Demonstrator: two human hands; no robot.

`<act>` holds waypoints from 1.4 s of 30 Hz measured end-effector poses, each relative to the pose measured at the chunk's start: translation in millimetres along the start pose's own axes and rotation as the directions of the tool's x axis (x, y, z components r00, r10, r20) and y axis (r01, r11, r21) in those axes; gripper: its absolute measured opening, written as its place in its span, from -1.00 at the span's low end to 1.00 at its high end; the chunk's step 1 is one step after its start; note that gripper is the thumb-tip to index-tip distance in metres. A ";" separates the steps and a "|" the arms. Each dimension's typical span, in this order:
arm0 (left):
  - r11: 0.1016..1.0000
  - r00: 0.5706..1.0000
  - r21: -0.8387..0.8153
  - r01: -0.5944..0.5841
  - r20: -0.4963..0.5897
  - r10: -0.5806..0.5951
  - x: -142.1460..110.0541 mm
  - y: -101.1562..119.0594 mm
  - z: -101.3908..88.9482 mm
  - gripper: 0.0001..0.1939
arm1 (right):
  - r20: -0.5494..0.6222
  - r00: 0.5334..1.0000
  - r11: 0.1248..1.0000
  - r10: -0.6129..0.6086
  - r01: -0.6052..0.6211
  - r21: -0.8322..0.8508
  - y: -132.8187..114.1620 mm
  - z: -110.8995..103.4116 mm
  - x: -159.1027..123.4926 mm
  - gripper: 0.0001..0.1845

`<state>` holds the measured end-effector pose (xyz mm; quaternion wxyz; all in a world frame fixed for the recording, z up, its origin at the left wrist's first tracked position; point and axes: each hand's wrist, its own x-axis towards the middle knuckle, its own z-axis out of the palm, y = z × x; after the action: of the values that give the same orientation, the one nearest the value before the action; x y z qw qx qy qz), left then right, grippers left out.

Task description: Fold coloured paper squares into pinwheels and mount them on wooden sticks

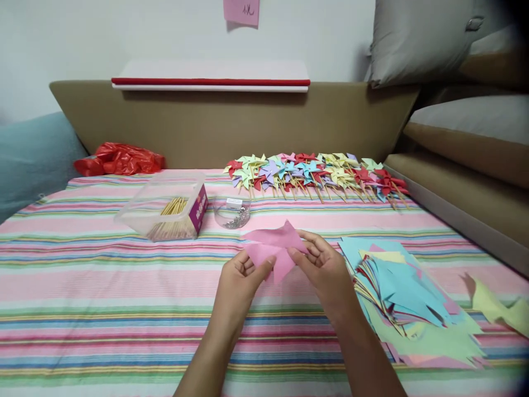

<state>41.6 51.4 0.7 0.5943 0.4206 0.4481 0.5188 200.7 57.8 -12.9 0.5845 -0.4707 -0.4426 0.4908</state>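
A pink paper pinwheel piece (273, 238), cut into pointed flaps, is held up over the striped cloth between both hands. My left hand (244, 271) pinches its lower left part, with the thumb on top of the paper. On the right edge, my right hand (320, 262) grips it with thumb in front and fingers behind. Just beyond the hands stands a round clear container (232, 214) with small silvery pins in it. To its left is a clear plastic box (165, 193) holding wooden sticks (174, 207).
Cut coloured paper sheets (413, 286) lie stacked at the right, with a yellow piece (498, 309) beside them. Finished pinwheels on sticks (306, 172) are heaped at the back. A red plastic bag (120, 160) lies back left. Grey cushions (475, 118) border the right side.
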 end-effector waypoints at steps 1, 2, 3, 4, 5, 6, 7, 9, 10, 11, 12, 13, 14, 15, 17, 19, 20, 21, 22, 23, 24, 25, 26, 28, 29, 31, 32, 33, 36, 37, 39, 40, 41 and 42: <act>1.000 1.000 0.001 0.004 0.000 -0.004 0.1 -0.6 -0.1 -0.77 | 0.005 1.000 1.000 -0.003 0.003 -0.001 0.1 0.7 0.3 -0.56; 1.000 1.000 0.002 0.008 -0.003 -0.008 0.2 -1.1 -0.4 -0.77 | 0.012 1.000 1.000 -0.004 0.004 0.000 -0.2 1.4 0.2 -0.55; 1.000 1.000 0.004 0.009 -0.012 -0.009 0.4 -1.4 -0.7 -0.78 | 0.019 1.000 1.000 -0.003 0.003 0.003 -0.9 2.2 -0.4 -0.53; 1.000 1.000 0.003 0.009 -0.022 -0.009 0.4 -1.6 -1.1 -0.78 | 0.023 1.000 1.000 -0.001 0.001 0.008 -1.9 3.0 -1.5 -0.49; 1.000 0.999 -0.003 0.006 -0.032 -0.006 0.4 -1.5 -1.4 -0.78 | 0.023 1.000 1.000 -0.001 0.001 0.013 -3.2 3.8 -2.8 -0.45; 1.000 0.999 -0.017 -0.001 -0.042 0.000 0.3 -1.3 -1.6 -0.78 | 0.019 1.000 1.000 -0.005 0.004 0.017 -4.6 4.6 -4.3 -0.41; 0.999 0.999 -0.036 -0.009 -0.051 0.007 0.1 -0.8 -1.8 -0.76 | 0.013 1.000 1.000 -0.013 0.013 0.015 -5.9 5.4 -5.8 -0.37; 0.997 0.998 -0.074 -0.024 -0.066 0.019 -0.5 0.4 -1.6 -0.69 | 0.004 0.999 0.999 -0.047 0.047 -0.008 -7.5 7.3 -8.4 -0.31; 0.996 0.997 -0.088 -0.027 -0.069 0.021 -0.9 1.0 -1.4 -0.65 | 0.006 0.998 0.997 -0.069 0.069 -0.025 -7.5 8.4 -9.2 -0.29; 0.995 0.997 -0.092 -0.027 -0.070 0.021 -1.3 1.4 -1.3 -0.64 | 0.009 0.996 0.995 -0.091 0.091 -0.042 -6.9 9.5 -9.7 -0.28; 0.996 0.997 -0.087 -0.025 -0.070 0.019 -1.9 1.8 -1.3 -0.64 | 0.015 0.994 0.992 -0.108 0.108 -0.058 -5.8 10.8 -10.0 -0.29; 0.997 0.997 -0.074 -0.025 -0.071 0.020 -2.4 1.9 -1.5 -0.65 | 0.019 0.992 0.990 -0.121 0.122 -0.073 -4.3 12.1 -10.0 -0.32; 0.998 0.997 -0.057 -0.028 -0.076 0.024 -3.0 1.9 -1.9 -0.68 | 0.024 0.992 0.988 -0.128 0.129 -0.084 -2.6 13.5 -9.9 -0.34; 0.999 0.996 -0.039 -0.035 -0.085 0.031 -3.6 1.6 -2.5 -0.71 | 0.028 0.991 0.987 -0.132 0.134 -0.091 -0.9 14.7 -9.8 -0.37; 0.999 0.994 -0.004 -0.045 -0.096 0.044 -4.5 0.8 -4.3 -0.75 | 0.039 0.989 0.985 -0.139 0.143 -0.095 1.7 16.8 -9.9 -0.42; 0.998 0.994 0.024 -0.052 -0.098 0.054 -4.9 -0.2 -6.2 -0.76 | 0.056 0.986 0.981 -0.157 0.162 -0.105 2.6 18.0 -10.7 -0.47; 0.998 0.994 0.029 -0.053 -0.096 0.056 -4.8 -0.6 -7.0 -0.75 | 0.065 0.984 0.978 -0.167 0.174 -0.115 2.3 18.1 -11.4 -0.51; 0.998 0.994 0.029 -0.055 -0.095 0.058 -4.7 -0.9 -7.7 -0.75 | 0.072 0.981 0.974 -0.179 0.187 -0.128 1.6 18.0 -12.3 -0.54; 0.998 0.994 0.020 -0.059 -0.095 0.061 -4.4 -1.0 -8.2 -0.74 | 0.083 0.977 0.968 -0.195 0.206 -0.142 0.6 17.5 -13.3 -0.58; 0.998 0.993 0.003 -0.065 -0.099 0.065 -4.1 -1.1 -8.5 -0.74 | 0.098 0.970 0.959 -0.220 0.234 -0.159 -0.4 16.8 -14.2 -0.62; 0.997 0.993 -0.018 -0.070 -0.100 0.067 -3.8 -1.0 -8.8 -0.74 | 0.117 0.961 0.945 -0.252 0.271 -0.181 -1.4 15.9 -15.1 -0.65; 0.997 0.993 -0.036 -0.072 -0.100 0.068 -3.5 -0.9 -9.0 -0.74 | 0.142 0.948 0.925 -0.284 0.310 -0.218 -2.2 14.9 -15.8 -0.67; 0.996 0.992 -0.050 -0.074 -0.103 0.069 -3.3 -0.7 -9.1 -0.73 | 0.168 0.935 0.899 -0.313 0.349 -0.266 -2.6 13.9 -16.4 -0.68; 0.995 0.992 -0.064 -0.078 -0.108 0.070 -3.1 -0.3 -9.3 -0.72 | 0.212 0.912 0.836 -0.351 0.407 -0.367 -2.5 12.3 -17.0 -0.70; 0.994 0.992 -0.066 -0.082 -0.106 0.075 -3.1 -0.2 -9.3 -0.71 | 0.227 0.905 0.810 -0.360 0.424 -0.406 -1.9 11.8 -17.1 -0.72; 0.993 0.990 -0.067 -0.102 -0.101 0.095 -3.0 -0.3 -9.4 -0.69 | 0.240 0.894 0.775 -0.379 0.448 -0.446 -0.2 11.6 -17.1 -0.78; 0.992 0.990 -0.062 -0.110 -0.097 0.103 -3.0 -0.6 -9.5 -0.69 | 0.238 0.890 0.766 -0.390 0.457 -0.453 0.5 11.8 -17.1 -0.83; 0.992 0.989 -0.050 -0.113 -0.097 0.108 -2.9 -1.0 -9.7 -0.70 | 0.237 0.887 0.760 -0.396 0.462 -0.458 1.0 12.1 -17.0 -0.87; 0.995 0.987 0.012 -0.098 -0.125 0.099 -2.8 -3.1 -10.8 -0.73 | 0.215 0.891 0.764 -0.400 0.454 -0.459 0.5 14.0 -16.8 -0.92; 0.995 0.987 0.025 -0.094 -0.132 0.096 -2.9 -3.7 -11.2 -0.74 | 0.205 0.894 0.771 -0.399 0.448 -0.453 -0.1 14.7 -16.6 -0.91; 0.995 0.986 0.037 -0.095 -0.131 0.099 -3.3 -4.4 -11.7 -0.74 | 0.174 0.903 0.790 -0.393 0.428 -0.440 -1.4 15.9 -15.7 -0.88; 0.994 0.987 0.042 -0.099 -0.122 0.103 -3.6 -4.4 -11.7 -0.74 | 0.153 0.908 0.800 -0.389 0.416 -0.433 -1.8 16.3 -15.1 -0.87; 0.994 0.988 0.050 -0.101 -0.109 0.106 -4.0 -4.1 -11.7 -0.74 | 0.131 0.913 0.810 -0.386 0.403 -0.425 -2.0 16.7 -14.5 -0.86; 0.993 0.989 0.061 -0.105 -0.093 0.111 -4.5 -3.6 -11.5 -0.74 | 0.108 0.920 0.824 -0.377 0.387 -0.414 -2.0 16.9 -13.9 -0.86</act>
<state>31.1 46.9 -5.2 0.5309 0.4353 0.4673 0.5571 182.7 45.8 -8.9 0.5485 -0.4836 -0.6307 0.2599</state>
